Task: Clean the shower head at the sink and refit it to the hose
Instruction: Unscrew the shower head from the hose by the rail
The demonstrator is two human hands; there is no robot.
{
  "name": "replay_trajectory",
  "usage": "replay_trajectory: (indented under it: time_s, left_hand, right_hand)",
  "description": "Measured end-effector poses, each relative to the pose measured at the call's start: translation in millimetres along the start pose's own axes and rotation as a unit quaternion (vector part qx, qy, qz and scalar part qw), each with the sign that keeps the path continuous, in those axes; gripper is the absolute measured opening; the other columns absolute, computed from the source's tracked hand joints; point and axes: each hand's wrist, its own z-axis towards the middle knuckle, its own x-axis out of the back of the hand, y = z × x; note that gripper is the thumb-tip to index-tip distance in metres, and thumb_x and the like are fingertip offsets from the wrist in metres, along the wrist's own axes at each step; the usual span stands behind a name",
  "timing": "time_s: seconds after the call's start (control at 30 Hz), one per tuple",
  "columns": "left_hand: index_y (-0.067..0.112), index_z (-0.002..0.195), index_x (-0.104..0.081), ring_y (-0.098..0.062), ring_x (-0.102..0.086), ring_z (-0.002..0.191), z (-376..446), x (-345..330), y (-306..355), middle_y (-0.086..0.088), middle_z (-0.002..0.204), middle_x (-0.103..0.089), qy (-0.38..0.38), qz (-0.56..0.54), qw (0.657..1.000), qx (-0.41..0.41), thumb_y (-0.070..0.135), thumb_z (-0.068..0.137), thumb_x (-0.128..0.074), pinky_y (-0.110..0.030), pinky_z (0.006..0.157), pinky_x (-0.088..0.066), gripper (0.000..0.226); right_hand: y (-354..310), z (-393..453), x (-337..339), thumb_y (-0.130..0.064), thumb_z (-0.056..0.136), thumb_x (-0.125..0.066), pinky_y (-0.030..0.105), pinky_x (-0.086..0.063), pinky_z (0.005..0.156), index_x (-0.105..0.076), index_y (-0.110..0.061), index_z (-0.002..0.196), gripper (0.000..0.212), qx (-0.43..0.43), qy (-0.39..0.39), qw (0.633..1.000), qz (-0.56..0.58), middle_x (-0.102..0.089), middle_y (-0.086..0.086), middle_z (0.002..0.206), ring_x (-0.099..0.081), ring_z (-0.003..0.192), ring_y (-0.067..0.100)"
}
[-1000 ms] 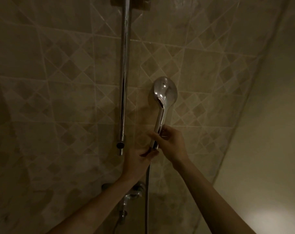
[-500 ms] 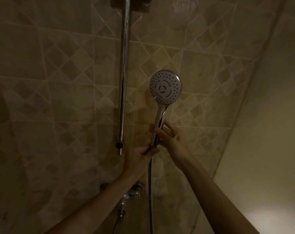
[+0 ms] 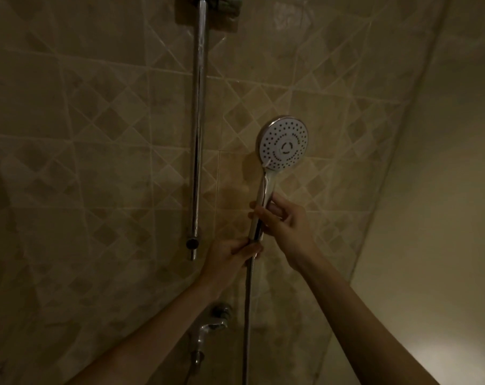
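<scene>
The round white-faced chrome shower head (image 3: 285,145) stands upright right of the vertical chrome wall rail (image 3: 197,129). The right hand (image 3: 284,222) grasps its handle; the left hand (image 3: 230,257) pinches the ribbed metal hose (image 3: 247,315) joint beneath.

My one camera sits on my head, tilted up and forward at the tiled wall (image 3: 97,134), close in at arm's reach. My grip on the shower head (image 3: 285,145) sits just right of centre, the rail (image 3: 198,120) to its left.
</scene>
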Motion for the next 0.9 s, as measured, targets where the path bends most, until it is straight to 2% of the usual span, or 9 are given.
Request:
replay_trajectory:
  time_s: [0.2, 0.3, 0.37, 0.43, 0.57, 0.63, 0.73, 0.8, 0.9]
  left_hand:
    - [0.026, 0.092, -0.080, -0.016, -0.076, 0.097, 0.0, 9.8, 4.6, -0.002, 0.100, -0.080, -0.030, -0.030, 0.999, 0.020, 0.019, 0.093, -0.067, -0.020, 0.077, -0.058, 0.015]
    - [0.028, 0.087, -0.082, -0.014, -0.076, 0.091, -2.7, 8.0, 3.6, -0.003, 0.093, -0.080, -0.011, -0.019, 1.000, 0.007, 0.021, 0.091, -0.070, -0.019, 0.074, -0.058, 0.015]
    - [0.028, 0.086, -0.082, -0.024, -0.074, 0.090, -3.0, 6.4, -1.2, -0.010, 0.089, -0.078, 0.013, 0.009, 1.000, -0.003, 0.027, 0.090, -0.071, -0.033, 0.078, -0.062, 0.011]
    - [0.027, 0.085, -0.081, -0.033, -0.072, 0.092, -3.4, 7.0, -4.3, -0.015, 0.089, -0.077, 0.028, 0.032, 0.999, -0.008, 0.032, 0.088, -0.072, -0.050, 0.091, -0.056, 0.011]
    - [0.033, 0.087, -0.082, -0.024, -0.075, 0.094, -6.2, 12.9, 0.5, -0.005, 0.092, -0.080, 0.015, 0.027, 0.999, -0.026, 0.048, 0.077, -0.077, -0.053, 0.095, -0.056, 0.019]
    - [0.035, 0.087, -0.081, -0.024, -0.075, 0.093, -6.4, 12.8, 2.7, -0.004, 0.091, -0.080, 0.014, 0.032, 0.999, -0.033, 0.054, 0.072, -0.075, -0.052, 0.095, -0.056, 0.025]
    - [0.030, 0.087, -0.081, -0.035, -0.072, 0.092, -8.3, 4.8, 5.3, -0.012, 0.087, -0.078, 0.031, 0.036, 0.998, -0.039, 0.058, 0.072, -0.073, -0.059, 0.092, -0.055, 0.033]
    - [0.027, 0.086, -0.080, -0.039, -0.070, 0.091, -9.3, -0.2, 6.3, -0.017, 0.086, -0.076, 0.035, 0.047, 0.998, -0.035, 0.056, 0.074, -0.073, -0.061, 0.090, -0.054, 0.032]
    - [0.035, 0.084, -0.080, -0.028, -0.073, 0.088, -9.4, -0.4, 9.1, -0.006, 0.084, -0.078, 0.041, 0.053, 0.997, -0.027, 0.040, 0.085, -0.074, -0.055, 0.091, -0.057, 0.007]
  right_hand:
    - [-5.5, -1.1, -3.0, -0.011, 0.103, -0.062, 0.032, -0.063, 0.088, -0.070, -0.023, 0.120, 0.022, 0.001, -0.041, 0.999, -0.006, -0.079, -0.001, 0.111, -0.076, 0.105, 0.014]
    - [-6.0, -0.7, -13.3, -0.024, 0.098, -0.071, 0.017, -0.057, 0.067, -0.071, -0.041, 0.094, 0.018, 0.018, -0.003, 0.993, -0.117, -0.074, -0.021, 0.076, -0.071, 0.074, -0.004]
    - [-1.8, -1.6, -19.1, -0.031, 0.092, -0.077, 0.021, -0.054, 0.060, -0.074, -0.035, 0.095, 0.005, 0.026, 0.054, 0.978, -0.200, -0.072, -0.017, 0.065, -0.068, 0.060, 0.000]
    - [1.2, -3.4, -18.3, -0.025, 0.094, -0.076, 0.033, -0.061, 0.068, -0.076, -0.029, 0.100, 0.007, 0.008, 0.069, 0.979, -0.191, -0.079, -0.005, 0.076, -0.075, 0.068, 0.010]
    - [-2.4, -5.6, -3.1, -0.008, 0.101, -0.061, 0.032, -0.061, 0.091, -0.073, -0.010, 0.122, 0.024, -0.060, -0.060, 0.995, 0.050, -0.079, 0.006, 0.117, -0.074, 0.113, 0.019]
    - [-3.5, -4.3, -0.9, -0.016, 0.101, -0.063, 0.035, -0.061, 0.091, -0.073, -0.012, 0.119, 0.021, -0.071, -0.063, 0.995, 0.019, -0.080, 0.005, 0.114, -0.075, 0.110, 0.018]
    - [-0.9, -3.2, -9.4, -0.033, 0.091, -0.078, 0.034, -0.065, 0.081, -0.076, -0.021, 0.106, 0.019, -0.039, -0.004, 0.984, -0.172, -0.082, -0.003, 0.094, -0.078, 0.087, 0.007]
    - [-0.5, -3.4, -12.7, -0.033, 0.090, -0.079, 0.031, -0.064, 0.075, -0.077, -0.022, 0.104, 0.018, -0.038, 0.030, 0.973, -0.226, -0.081, -0.007, 0.089, -0.076, 0.080, 0.002]
    - [-3.7, -4.4, -1.2, -0.013, 0.096, -0.072, 0.023, -0.060, 0.077, -0.075, -0.018, 0.112, 0.017, -0.063, -0.038, 0.996, -0.048, -0.082, -0.006, 0.102, -0.077, 0.095, 0.005]
